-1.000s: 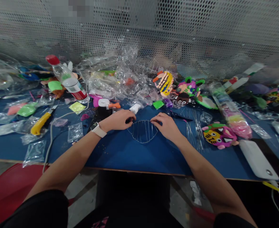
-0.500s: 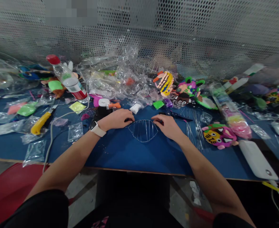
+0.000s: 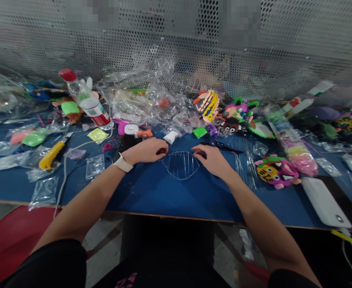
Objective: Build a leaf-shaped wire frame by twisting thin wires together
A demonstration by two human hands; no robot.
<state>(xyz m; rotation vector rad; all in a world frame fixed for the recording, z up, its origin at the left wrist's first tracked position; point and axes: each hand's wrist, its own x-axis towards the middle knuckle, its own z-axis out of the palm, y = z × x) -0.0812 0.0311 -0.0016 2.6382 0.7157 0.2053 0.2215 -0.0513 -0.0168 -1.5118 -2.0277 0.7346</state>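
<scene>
A leaf-shaped wire frame (image 3: pixel 181 178) with several thin wires running across it lies on the blue tabletop in front of me. At its left corner, my left hand (image 3: pixel 150 150) is closed, thumb and fingertips pinching the wire; a white-banded watch is on that wrist. My right hand (image 3: pixel 210 157) is at the opposite corner, its thumb and forefinger closed on the wire there. Behind the right hand lies a dark-handled tool (image 3: pixel 224 147), partly covered. Loose straight wires (image 3: pixel 249 166) are spread to the right of that hand.
A red-capped bottle (image 3: pixel 89 102), a yellow utility knife (image 3: pixel 52 155) and clay packets (image 3: pixel 34 138) are on the left. A colourful clay mask (image 3: pixel 277 172) and a white power bank (image 3: pixel 326 202) lie right. Plastic bags (image 3: pixel 152 102) pile against the perforated metal screen (image 3: pixel 176 36).
Both hands stay at the frame's two corners. Their fingers have shifted only slightly, and the wire frame has barely moved.
</scene>
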